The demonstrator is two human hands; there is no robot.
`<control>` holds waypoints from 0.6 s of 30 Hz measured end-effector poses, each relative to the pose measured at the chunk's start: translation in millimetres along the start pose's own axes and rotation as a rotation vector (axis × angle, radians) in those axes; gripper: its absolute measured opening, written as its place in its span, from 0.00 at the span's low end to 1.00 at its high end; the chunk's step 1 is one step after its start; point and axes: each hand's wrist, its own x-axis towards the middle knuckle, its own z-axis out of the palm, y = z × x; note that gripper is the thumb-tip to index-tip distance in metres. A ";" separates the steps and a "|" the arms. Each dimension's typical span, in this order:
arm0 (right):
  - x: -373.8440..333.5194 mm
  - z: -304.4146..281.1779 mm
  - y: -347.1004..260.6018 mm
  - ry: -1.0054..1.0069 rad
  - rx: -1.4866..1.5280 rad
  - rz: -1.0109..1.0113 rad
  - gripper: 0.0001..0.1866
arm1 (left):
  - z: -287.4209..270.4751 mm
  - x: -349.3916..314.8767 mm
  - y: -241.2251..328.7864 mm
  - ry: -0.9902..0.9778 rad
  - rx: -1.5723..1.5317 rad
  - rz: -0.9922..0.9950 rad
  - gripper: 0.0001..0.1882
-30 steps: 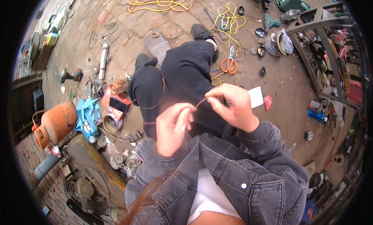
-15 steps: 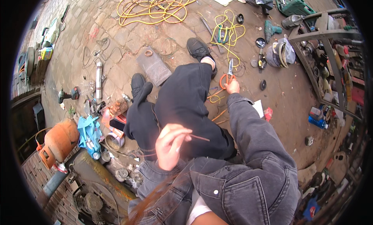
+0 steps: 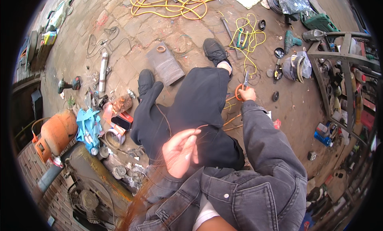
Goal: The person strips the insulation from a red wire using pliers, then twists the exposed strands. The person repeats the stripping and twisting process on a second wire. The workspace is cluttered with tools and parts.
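Observation:
Above my lap, my left hand (image 3: 180, 152) pinches a thin reddish-brown wire (image 3: 207, 125) between thumb and fingertips. Part of the wire runs past the fingertips to the right, and a thin strand hangs over my left thigh. My right arm reaches out to the floor at my right. There my right hand (image 3: 249, 94) has hold of orange-handled scissors (image 3: 239, 92), whose blades point away from me. Beyond the blades lies a tangled yellow cord (image 3: 249, 41), with green-handled pliers (image 3: 240, 38) among its loops.
A flat grey slab (image 3: 165, 65) with a copper-coloured ring lies before my feet. To the left stand an orange gas cylinder (image 3: 60, 129) and a blue bag (image 3: 87, 125). At right are a teal drill (image 3: 291, 41), a bucket (image 3: 293, 67) and a metal rack (image 3: 347, 57).
The whole view has shifted a little. The wire end by my left fingertips looks more curved and points further up. My right hand keeps its hold on the scissors.

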 end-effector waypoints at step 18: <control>-347.4 -254.0 -15.7 -0.436 0.574 -1.071 0.35 | -4.4 -88.3 2.2 -0.111 -0.140 0.178 0.08</control>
